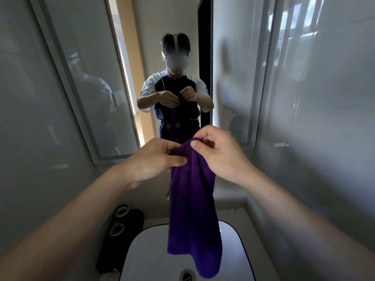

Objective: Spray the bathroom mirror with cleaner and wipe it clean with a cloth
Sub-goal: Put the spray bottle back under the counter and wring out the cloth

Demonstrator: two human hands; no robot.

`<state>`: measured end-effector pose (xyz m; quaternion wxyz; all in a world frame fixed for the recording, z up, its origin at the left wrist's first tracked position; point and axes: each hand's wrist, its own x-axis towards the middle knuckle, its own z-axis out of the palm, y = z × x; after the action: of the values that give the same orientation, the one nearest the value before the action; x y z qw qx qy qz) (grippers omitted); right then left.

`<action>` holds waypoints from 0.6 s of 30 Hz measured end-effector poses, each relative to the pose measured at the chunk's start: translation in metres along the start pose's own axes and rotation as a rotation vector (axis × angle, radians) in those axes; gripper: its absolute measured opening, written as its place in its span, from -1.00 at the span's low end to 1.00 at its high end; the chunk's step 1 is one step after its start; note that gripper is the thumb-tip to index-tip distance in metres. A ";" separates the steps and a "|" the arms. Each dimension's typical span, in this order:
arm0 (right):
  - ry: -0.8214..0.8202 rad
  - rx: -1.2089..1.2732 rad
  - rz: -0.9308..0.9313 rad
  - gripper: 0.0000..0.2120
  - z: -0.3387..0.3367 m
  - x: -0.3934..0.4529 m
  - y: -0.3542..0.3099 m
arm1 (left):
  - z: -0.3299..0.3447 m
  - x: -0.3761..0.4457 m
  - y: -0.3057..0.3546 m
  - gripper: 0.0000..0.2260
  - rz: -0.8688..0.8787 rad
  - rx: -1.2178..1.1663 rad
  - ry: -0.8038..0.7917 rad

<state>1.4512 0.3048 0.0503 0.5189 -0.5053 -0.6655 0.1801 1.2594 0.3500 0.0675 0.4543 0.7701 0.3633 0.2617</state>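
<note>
Both forearms reach in from the lower corners of the head view and meet in the middle. The left hand [151,161] pinches the top edge of a purple cloth [192,211] between thumb and curled fingers, and the right hand [220,154] pinches the same bunched edge just beside it, thumb pressed on the fabric. The two hands sit close together, almost touching at the cloth's top.

The cloth hangs straight down from that grip, its long axis vertical, gathered narrow at the top and wider toward its loose lower end. That end dangles over a white basin [142,250] with a dark rim, near the drain [187,276]; whether it touches the basin cannot be told.

Left of the basin, a dark item with two round pale-rimmed openings [119,220] rests on the pale counter [239,218].

Beyond the hands stands the mirror [121,78], its frame tilted by the wide lens. It reflects the person wearing a white headset and holding the cloth at chest height, with a light wooden door frame behind. Glossy grey wall tiles [324,98] rise on the right, catching window reflections.
</note>
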 end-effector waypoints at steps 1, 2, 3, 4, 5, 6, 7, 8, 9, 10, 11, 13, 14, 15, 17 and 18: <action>-0.010 -0.006 -0.001 -0.96 -0.001 0.000 0.000 | -0.001 0.000 0.000 -0.84 -0.006 -0.016 -0.010; -0.028 -0.018 -0.009 -0.95 -0.003 0.000 0.000 | -0.002 -0.001 0.001 -0.82 -0.014 -0.042 -0.027; -0.058 -0.029 -0.016 -0.94 -0.006 0.000 0.000 | -0.005 -0.001 0.002 -0.81 -0.019 -0.068 -0.044; -0.108 -0.028 -0.014 -0.93 -0.010 0.000 0.001 | -0.009 -0.002 0.003 -0.82 -0.021 -0.087 -0.060; -0.176 -0.017 -0.005 -0.92 -0.015 0.001 0.002 | -0.014 -0.002 0.004 -0.83 -0.019 -0.096 -0.077; -0.257 -0.002 0.009 -0.90 -0.020 0.002 0.003 | -0.019 -0.003 0.005 -0.82 -0.016 -0.095 -0.096; -0.337 0.009 0.021 -0.82 -0.024 0.002 0.005 | -0.023 -0.004 0.006 -0.80 -0.010 -0.087 -0.113; -0.411 0.005 0.032 -0.71 -0.028 0.002 0.007 | -0.027 -0.005 0.009 -0.79 -0.001 -0.076 -0.126; -0.478 -0.021 0.050 -0.60 -0.031 0.002 0.009 | -0.029 -0.005 0.012 -0.79 0.011 -0.056 -0.130; -0.530 -0.076 0.064 -0.55 -0.033 0.002 0.012 | -0.032 -0.006 0.015 -0.79 0.024 -0.031 -0.125; -0.564 -0.173 0.073 -0.55 -0.035 0.001 0.017 | -0.034 -0.006 0.017 -0.79 0.034 -0.001 -0.111; -0.538 -0.437 0.064 -0.65 -0.038 0.004 0.030 | -0.040 -0.007 0.021 -0.77 0.044 0.043 -0.069; -0.492 -0.493 0.043 -0.71 -0.040 0.006 0.035 | -0.043 -0.008 0.022 -0.76 0.044 0.056 -0.053; -0.444 -0.472 0.023 -0.77 -0.043 0.007 0.037 | -0.047 -0.009 0.022 -0.76 0.039 0.073 -0.041; -0.355 -0.362 0.000 -0.87 -0.049 0.011 0.038 | -0.051 -0.009 0.020 -0.78 0.020 0.149 -0.003; -0.321 -0.356 -0.013 -0.91 -0.051 0.013 0.038 | -0.053 -0.009 0.018 -0.79 0.007 0.191 0.021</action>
<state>1.5144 0.3174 0.0479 0.3105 -0.5492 -0.7641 0.1346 1.2209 0.3644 0.1069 0.3742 0.8084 0.3884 0.2357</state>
